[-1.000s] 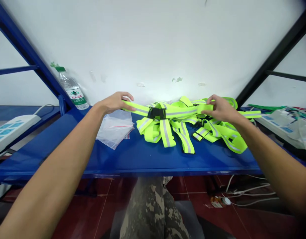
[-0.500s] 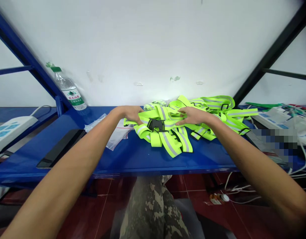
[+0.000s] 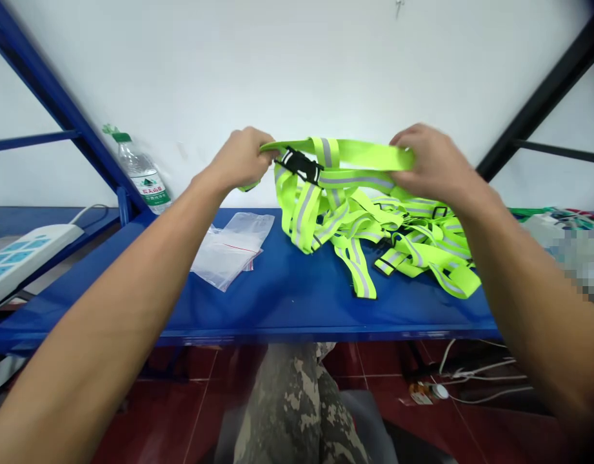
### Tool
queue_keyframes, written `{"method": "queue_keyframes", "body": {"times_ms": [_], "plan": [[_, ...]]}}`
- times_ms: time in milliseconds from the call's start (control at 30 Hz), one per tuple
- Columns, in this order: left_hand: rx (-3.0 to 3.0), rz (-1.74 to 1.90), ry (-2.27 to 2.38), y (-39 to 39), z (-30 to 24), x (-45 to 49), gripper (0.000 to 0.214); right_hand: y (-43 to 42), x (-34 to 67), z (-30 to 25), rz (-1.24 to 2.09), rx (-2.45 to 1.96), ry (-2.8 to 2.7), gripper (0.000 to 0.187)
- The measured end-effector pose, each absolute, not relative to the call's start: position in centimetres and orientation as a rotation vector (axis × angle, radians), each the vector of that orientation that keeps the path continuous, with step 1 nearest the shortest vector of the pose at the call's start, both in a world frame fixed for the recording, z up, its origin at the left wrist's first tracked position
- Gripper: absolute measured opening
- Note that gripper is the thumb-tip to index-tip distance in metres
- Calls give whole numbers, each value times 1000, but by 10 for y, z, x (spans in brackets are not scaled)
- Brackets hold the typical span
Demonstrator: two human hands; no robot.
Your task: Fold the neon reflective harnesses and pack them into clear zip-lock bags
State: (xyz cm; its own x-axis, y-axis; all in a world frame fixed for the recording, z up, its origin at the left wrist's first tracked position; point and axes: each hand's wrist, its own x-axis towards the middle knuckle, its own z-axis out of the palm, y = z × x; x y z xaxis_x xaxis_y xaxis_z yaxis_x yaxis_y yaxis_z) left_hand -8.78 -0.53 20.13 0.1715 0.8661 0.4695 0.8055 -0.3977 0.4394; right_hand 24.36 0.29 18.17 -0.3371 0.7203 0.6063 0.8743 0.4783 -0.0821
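Note:
A neon-yellow reflective strap vest [image 3: 340, 158] with grey stripes and a black buckle [image 3: 300, 164] is held up above the blue table [image 3: 277, 303]. My left hand [image 3: 241, 158] is closed on its left end beside the buckle. My right hand [image 3: 429, 161] is closed on its right end. Loops of the vest hang down toward the table. A pile of more neon-yellow straps [image 3: 417, 248] lies on the table below my right hand.
Clear plastic zip bags [image 3: 229, 248] lie left of the straps. A water bottle [image 3: 142, 174] stands at the back left against the white wall. A white power strip [image 3: 20, 254] sits at far left; cables lie on the floor at the right.
Both hands gathered the strap vest together on the table, then lifted it up off the surface and spread it between them.

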Motion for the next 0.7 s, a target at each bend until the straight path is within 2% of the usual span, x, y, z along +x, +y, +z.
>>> {"method": "queue_keyframes", "body": {"times_ms": [100, 200, 267, 333, 433, 567, 700], "plan": [[2242, 1160, 1563, -5, 208, -82, 17, 0, 249, 196, -374, -1523, -2003, 44], [2204, 1094, 1464, -6, 211, -71, 23, -3, 247, 196, 80, -1606, -2298, 56], [2213, 1032, 1402, -7, 210, -60, 27, -6, 236, 190, 437, -1409, -2390, 59], [2227, 1009, 1356, -9, 208, -49, 34, -10, 217, 183, 691, -1125, -2249, 61], [2272, 1022, 1298, -10, 204, -34, 46, -13, 183, 177, 894, -929, -1976, 64], [2345, 1063, 1271, -3, 198, -25, 51, -6, 150, 177, 946, -997, -2008, 47], [2278, 1254, 1427, 0, 183, -26, 69, 15, 140, 168, 864, -1008, -1871, 31]]}}
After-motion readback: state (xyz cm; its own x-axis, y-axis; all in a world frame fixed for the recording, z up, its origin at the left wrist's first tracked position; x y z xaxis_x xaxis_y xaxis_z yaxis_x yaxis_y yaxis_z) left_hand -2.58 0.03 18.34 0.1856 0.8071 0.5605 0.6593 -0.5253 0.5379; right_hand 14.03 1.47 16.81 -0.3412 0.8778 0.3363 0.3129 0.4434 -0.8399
